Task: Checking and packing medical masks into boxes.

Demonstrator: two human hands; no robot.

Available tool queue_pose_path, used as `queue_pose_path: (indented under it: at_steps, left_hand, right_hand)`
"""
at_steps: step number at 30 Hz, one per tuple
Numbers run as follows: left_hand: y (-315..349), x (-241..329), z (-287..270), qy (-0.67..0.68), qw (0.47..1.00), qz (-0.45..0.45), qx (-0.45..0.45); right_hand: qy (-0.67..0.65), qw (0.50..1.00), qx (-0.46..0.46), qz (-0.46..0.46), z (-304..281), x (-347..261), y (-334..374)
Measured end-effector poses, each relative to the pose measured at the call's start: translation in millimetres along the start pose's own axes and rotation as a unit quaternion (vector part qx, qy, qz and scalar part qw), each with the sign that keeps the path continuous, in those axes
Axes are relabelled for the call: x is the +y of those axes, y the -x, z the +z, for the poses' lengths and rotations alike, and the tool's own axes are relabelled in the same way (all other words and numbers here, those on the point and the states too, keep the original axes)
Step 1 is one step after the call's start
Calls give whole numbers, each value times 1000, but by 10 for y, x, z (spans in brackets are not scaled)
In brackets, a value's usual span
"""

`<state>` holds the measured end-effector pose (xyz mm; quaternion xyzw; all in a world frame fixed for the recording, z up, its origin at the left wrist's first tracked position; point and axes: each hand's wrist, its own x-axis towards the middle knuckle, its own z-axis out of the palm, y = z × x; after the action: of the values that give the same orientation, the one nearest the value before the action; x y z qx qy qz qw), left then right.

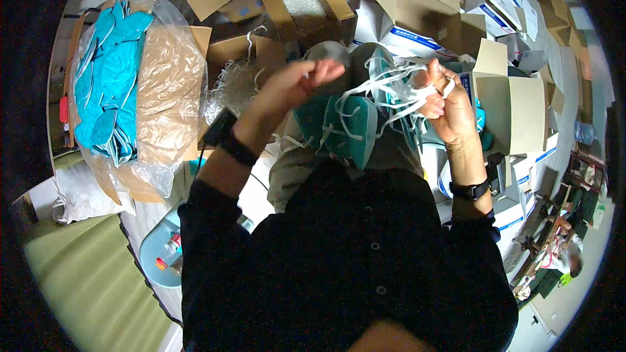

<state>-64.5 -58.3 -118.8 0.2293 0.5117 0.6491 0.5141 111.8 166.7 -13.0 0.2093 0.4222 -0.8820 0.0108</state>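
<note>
My right hand (450, 105) is closed around a bunch of white straps (391, 86), which loop and dangle over my lap. Some of them run to teal fabric pieces (412, 127) hanging just below that hand. My left hand (301, 83) is raised to the left of the straps, apart from them. Motion smears its fingers, so their grip is unclear. More teal pieces with pale edges and white straps, such as a curved teal piece (360, 132), lie across my thighs beneath both hands.
A plastic-lined carton (171, 72) at left holds stacked teal pieces (117, 68). Ahead stand a box of tangled white strips (236, 85) and one of white bits (304, 2). Open cartons (512, 114) crowd the right. A blue bin (150, 254) holds a bottle. Another person (566, 257) sits far right.
</note>
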Motion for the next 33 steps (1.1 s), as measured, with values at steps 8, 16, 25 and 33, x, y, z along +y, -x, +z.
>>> queue_pose_path:
  at_steps: [8,16,25,33]
  left_hand:
    - [-516,269,-396,-202,952,22,230]
    - [288,-10,481,-562,823,-12,80]
    - [621,906,708,-317,918,120,207]
    - [458,668,863,-202,953,146,170]
  right_hand:
    - [-31,991,111,-61,-157,-11,53]
    - [49,982,107,-146,-95,-91,89]
    - [324,913,15,-248,248,2,107]
    - [313,907,109,-260,566,-30,31]
